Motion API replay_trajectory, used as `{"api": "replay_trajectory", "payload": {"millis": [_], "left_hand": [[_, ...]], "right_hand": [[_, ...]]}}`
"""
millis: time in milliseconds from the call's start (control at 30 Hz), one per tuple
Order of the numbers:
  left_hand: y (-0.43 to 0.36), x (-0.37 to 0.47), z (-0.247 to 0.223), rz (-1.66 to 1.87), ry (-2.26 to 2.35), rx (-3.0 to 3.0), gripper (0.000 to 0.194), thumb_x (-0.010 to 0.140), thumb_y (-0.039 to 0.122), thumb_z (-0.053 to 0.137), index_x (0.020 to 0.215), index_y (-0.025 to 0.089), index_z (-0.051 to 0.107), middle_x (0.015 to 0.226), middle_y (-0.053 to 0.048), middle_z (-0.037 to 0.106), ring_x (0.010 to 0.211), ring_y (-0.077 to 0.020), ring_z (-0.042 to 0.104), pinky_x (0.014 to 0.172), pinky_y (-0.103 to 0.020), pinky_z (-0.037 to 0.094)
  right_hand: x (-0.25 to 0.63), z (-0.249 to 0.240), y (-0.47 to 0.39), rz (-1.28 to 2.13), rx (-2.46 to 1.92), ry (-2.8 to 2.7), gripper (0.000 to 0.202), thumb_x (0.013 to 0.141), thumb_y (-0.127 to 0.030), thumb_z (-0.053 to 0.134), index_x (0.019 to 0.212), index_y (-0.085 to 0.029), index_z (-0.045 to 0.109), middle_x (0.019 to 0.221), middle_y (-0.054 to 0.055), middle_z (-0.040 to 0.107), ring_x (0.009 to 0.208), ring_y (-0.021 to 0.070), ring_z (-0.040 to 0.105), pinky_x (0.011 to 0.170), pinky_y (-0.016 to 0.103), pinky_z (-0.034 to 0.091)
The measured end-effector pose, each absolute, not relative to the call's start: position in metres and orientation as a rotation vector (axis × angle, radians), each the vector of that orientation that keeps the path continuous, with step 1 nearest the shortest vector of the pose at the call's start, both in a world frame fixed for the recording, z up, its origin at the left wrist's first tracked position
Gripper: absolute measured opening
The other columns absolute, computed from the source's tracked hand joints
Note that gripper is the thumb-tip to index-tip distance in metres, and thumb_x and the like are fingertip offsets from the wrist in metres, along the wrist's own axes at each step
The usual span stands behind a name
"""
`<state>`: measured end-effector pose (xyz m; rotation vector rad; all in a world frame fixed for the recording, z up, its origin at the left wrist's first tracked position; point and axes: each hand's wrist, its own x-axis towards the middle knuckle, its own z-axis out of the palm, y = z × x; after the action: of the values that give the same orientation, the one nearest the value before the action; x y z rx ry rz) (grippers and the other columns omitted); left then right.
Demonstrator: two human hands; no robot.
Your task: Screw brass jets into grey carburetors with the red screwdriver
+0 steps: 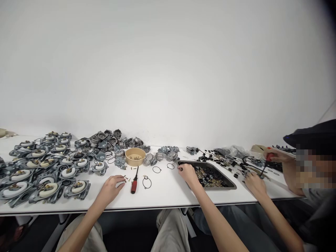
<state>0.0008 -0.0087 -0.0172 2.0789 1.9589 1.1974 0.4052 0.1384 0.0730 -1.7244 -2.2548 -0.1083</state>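
Small brass-coloured screws [129,180] are lying just beside the fingertips of the bare left hand [111,187], its thumb and fingers standing slightly apart. The bare right hand [187,174] is curling by the dark metal tray's left corner [181,162]; I cannot tell whether it is pinching anything.

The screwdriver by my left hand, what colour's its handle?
Red, with black; clearest in the head view.

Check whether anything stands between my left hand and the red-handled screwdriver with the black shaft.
A few small brass-coloured metal pieces lie on the white table between the left hand and the screwdriver; nothing taller is visible there.
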Motion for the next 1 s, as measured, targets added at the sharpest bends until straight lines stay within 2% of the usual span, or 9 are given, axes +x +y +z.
{"api": "replay_trajectory", "payload": {"millis": [200, 533, 733, 800, 867, 933, 1000], "left_hand": [[-0.009, 0.001, -0.016, 1.179, 1.969, 2.069, 0.031, 0.087, 0.043, 0.059, 0.101, 0.026, 0.08, 0.117, -0.007, 0.076, 0.113, -0.0297, 0.067, 0.105, -0.043, 0.05], [-0.01, 0.001, -0.013, 1.163, 1.968, 2.059, 0.035, 0.087, 0.046, 0.057, 0.101, 0.025, 0.08, 0.117, -0.008, 0.076, 0.114, -0.0304, 0.067, 0.104, -0.044, 0.05], [-0.011, 0.002, -0.012, 1.185, 1.985, 2.076, 0.034, 0.086, 0.046, 0.057, 0.101, 0.025, 0.08, 0.116, -0.008, 0.076, 0.111, -0.0296, 0.069, 0.104, -0.043, 0.051], [-0.011, 0.002, -0.012, 1.179, 1.993, 2.074, 0.033, 0.086, 0.044, 0.058, 0.101, 0.025, 0.08, 0.117, -0.008, 0.076, 0.112, -0.0296, 0.069, 0.104, -0.043, 0.051], [-0.011, 0.002, -0.012, 1.162, 2.002, 2.068, 0.033, 0.086, 0.043, 0.057, 0.102, 0.025, 0.081, 0.119, -0.008, 0.075, 0.113, -0.0297, 0.068, 0.105, -0.043, 0.051], [-0.011, 0.002, -0.011, 1.142, 2.006, 2.064, 0.033, 0.086, 0.043, 0.057, 0.102, 0.025, 0.081, 0.12, -0.008, 0.075, 0.114, -0.0298, 0.067, 0.106, -0.043, 0.05], [-0.011, 0.002, -0.01, 1.128, 2.005, 2.06, 0.033, 0.087, 0.043, 0.058, 0.103, 0.025, 0.081, 0.121, -0.007, 0.075, 0.115, -0.0299, 0.067, 0.106, -0.043, 0.049]], "right_hand": [[0.442, 0.074, 0.15, -0.143, -1.727, -2.286, 0.033, 0.087, -0.011, 0.053, 0.103, -0.017, 0.082, 0.108, 0.014, 0.078, 0.101, 0.0265, 0.07, 0.081, 0.025, 0.045], [0.485, 0.076, 0.147, -0.265, -1.795, -2.274, 0.033, 0.089, -0.015, 0.053, 0.106, -0.02, 0.081, 0.108, 0.013, 0.075, 0.097, 0.024, 0.069, 0.083, 0.026, 0.044], [0.477, 0.081, 0.115, -0.438, -1.787, -2.235, 0.032, 0.096, -0.026, 0.049, 0.099, -0.018, 0.08, 0.115, 0.017, 0.07, 0.102, 0.0295, 0.066, 0.088, 0.037, 0.043], [0.484, 0.079, 0.097, -0.374, -1.707, -2.362, 0.037, 0.098, -0.027, 0.044, 0.091, -0.017, 0.079, 0.104, 0.016, 0.071, 0.093, 0.026, 0.068, 0.082, 0.034, 0.045], [0.494, 0.075, 0.08, -0.211, -1.581, -2.544, 0.034, 0.095, -0.027, 0.047, 0.09, -0.019, 0.079, 0.097, 0.013, 0.073, 0.087, 0.0236, 0.069, 0.078, 0.03, 0.046], [0.503, 0.07, 0.069, -0.101, -1.52, -2.631, 0.026, 0.09, -0.025, 0.055, 0.098, -0.02, 0.079, 0.1, 0.012, 0.074, 0.092, 0.025, 0.069, 0.08, 0.029, 0.047], [0.507, 0.064, 0.063, -0.072, -1.562, -2.627, 0.026, 0.086, -0.021, 0.059, 0.101, -0.021, 0.079, 0.102, 0.013, 0.075, 0.096, 0.0264, 0.07, 0.083, 0.029, 0.047]]}}
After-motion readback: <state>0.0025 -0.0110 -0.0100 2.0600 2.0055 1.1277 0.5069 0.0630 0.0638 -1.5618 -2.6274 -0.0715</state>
